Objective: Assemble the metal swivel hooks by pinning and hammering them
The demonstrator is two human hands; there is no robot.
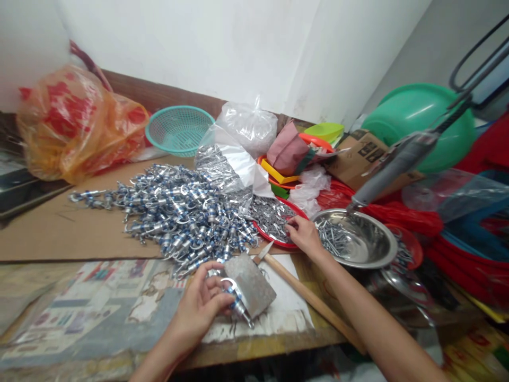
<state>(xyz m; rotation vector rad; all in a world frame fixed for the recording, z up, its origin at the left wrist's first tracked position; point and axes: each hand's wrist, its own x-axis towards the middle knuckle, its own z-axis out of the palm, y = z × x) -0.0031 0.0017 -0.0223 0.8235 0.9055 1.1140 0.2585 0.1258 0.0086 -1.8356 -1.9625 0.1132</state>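
Observation:
My left hand [209,294] is closed round a silver hook anchor bolt [237,301] with a blue ring. The bolt lies against a grey metal block [254,286] at the table's front, its tip pointing toward me. At the edge of a red tray [305,214] full of small flat metal pieces [272,215], my right hand [304,233] has its fingertips pinched together. What sits between them is too small to make out. A hammer [310,292] with a wooden handle rests just right of the block. To the left spreads a big pile of similar hook anchor bolts [186,212].
Right of the tray stands a steel bowl [374,241] of long metal pins, with a grey-handled tool [397,164] slanting above it. Behind are a turquoise basket [181,130], clear plastic bags [248,127], and a cardboard box [363,159]. An orange bag [79,127] sits far left.

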